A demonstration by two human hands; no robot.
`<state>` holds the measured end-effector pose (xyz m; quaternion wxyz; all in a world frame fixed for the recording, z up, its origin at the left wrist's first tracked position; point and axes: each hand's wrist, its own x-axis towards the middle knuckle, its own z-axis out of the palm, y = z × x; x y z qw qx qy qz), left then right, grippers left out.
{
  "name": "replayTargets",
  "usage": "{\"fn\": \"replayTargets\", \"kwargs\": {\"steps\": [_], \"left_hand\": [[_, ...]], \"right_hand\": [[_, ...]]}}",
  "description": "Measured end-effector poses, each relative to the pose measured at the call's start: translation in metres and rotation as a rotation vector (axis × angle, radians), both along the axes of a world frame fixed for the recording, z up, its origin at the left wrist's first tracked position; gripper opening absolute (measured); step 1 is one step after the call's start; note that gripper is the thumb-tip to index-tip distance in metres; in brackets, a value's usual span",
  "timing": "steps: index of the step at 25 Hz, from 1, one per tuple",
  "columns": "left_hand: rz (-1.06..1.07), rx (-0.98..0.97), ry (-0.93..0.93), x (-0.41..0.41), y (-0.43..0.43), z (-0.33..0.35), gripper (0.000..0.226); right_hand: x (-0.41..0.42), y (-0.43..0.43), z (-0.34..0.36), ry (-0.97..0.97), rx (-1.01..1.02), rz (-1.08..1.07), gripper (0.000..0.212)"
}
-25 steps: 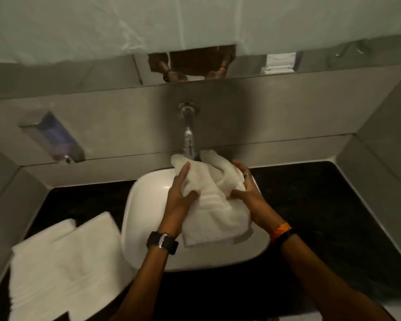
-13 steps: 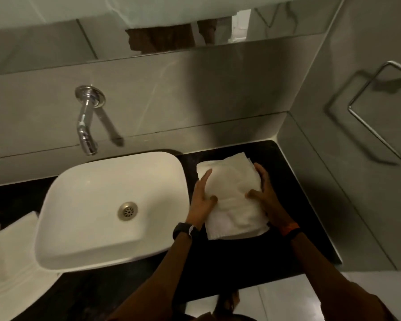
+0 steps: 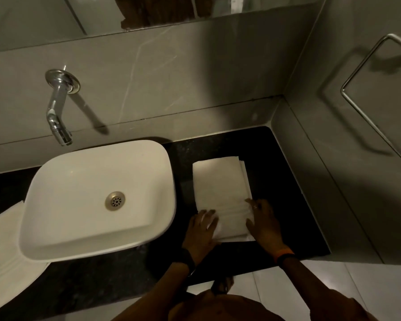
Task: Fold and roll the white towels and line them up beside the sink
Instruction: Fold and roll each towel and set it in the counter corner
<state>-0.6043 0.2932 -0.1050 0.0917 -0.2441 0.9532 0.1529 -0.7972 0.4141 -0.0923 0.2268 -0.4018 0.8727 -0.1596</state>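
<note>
Hands first, low centre-right: left hand [image 3: 203, 229] and right hand [image 3: 263, 224] lie open, fingers spread flat on the near end of a folded white towel [image 3: 221, 188] on the black bench [image 3: 276, 181]. Left of it sits the sink [image 3: 97, 200]; more white towels [image 3: 4, 246] lie at far left.

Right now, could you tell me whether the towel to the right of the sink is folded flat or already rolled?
Folded flat, not rolled: the towel lies as a layered rectangle on the black counter, left hand and right hand at its near end.
</note>
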Motion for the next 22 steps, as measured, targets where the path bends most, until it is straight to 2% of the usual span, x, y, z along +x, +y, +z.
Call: {"fn": "replayTargets", "kwargs": {"steps": [2, 5, 8, 11, 13, 15, 16, 18, 19, 21, 22], "left_hand": [[-0.113, -0.093, 0.078, 0.002, 0.003, -0.001, 0.069], [-0.137, -0.164, 0.173, -0.005, 0.007, -0.006, 0.048], [-0.158, -0.179, 0.138, -0.012, 0.011, -0.009, 0.041], [-0.072, -0.130, 0.118, -0.015, 0.007, 0.000, 0.039], [0.043, 0.111, 0.184, -0.018, 0.001, 0.006, 0.042], [0.246, 0.435, 0.296, -0.018, -0.009, 0.012, 0.043], [0.319, 0.517, 0.351, -0.017, -0.014, 0.013, 0.042], [0.405, 0.545, 0.450, -0.015, -0.020, 0.013, 0.038], [0.439, 0.522, 0.492, -0.013, -0.021, 0.011, 0.035], [0.476, 0.426, 0.510, -0.011, -0.019, 0.007, 0.028], [0.448, 0.273, 0.487, -0.010, -0.018, 0.004, 0.025]], "right_hand": [[0.006, 0.006, 0.005, 0.142, -0.076, 0.240, 0.057], [0.015, 0.014, 0.003, 0.266, 0.000, 0.510, 0.064], [0.021, 0.014, -0.005, 0.350, 0.080, 0.592, 0.064], [0.019, 0.005, -0.002, 0.419, 0.053, 0.590, 0.058], [0.017, 0.000, 0.003, 0.364, 0.073, 0.543, 0.049], [0.011, -0.006, 0.009, 0.185, 0.079, 0.431, 0.042], [0.005, -0.010, 0.013, 0.067, 0.079, 0.372, 0.042], [-0.008, -0.023, 0.022, -0.201, 0.065, 0.256, 0.038], [-0.016, -0.030, 0.024, -0.275, 0.034, 0.221, 0.036], [-0.027, -0.041, 0.023, -0.262, 0.016, 0.208, 0.035], [-0.028, -0.044, 0.021, -0.216, 0.037, 0.212, 0.035]]}}
